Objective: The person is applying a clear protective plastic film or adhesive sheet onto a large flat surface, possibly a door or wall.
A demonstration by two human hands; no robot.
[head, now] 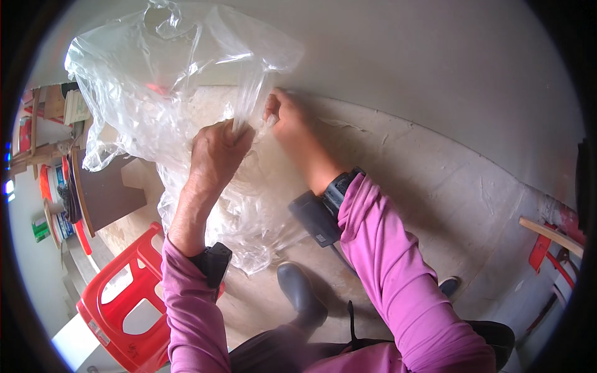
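Note:
A large, crumpled sheet of clear plastic film (pixel 135 107) hangs and lies before me, from the pale wall down to the floor by my boot. My left hand (pixel 219 144) is closed around a gathered strand of the film, which stretches upward from the fist. Just right of it and slightly higher, my right hand (pixel 280 109) has curled fingers, with a small whitish bit of film at the palm. Black devices are strapped to both wrists below the rolled pink sleeves.
A red plastic stool (pixel 128 298) stands at lower left, near a brown board (pixel 109 191) and buckets. My grey rubber boot (pixel 301 291) is on the dusty floor. The wall (pixel 419 60) runs along the far side. A wooden bar (pixel 552 235) and red metal parts are at right.

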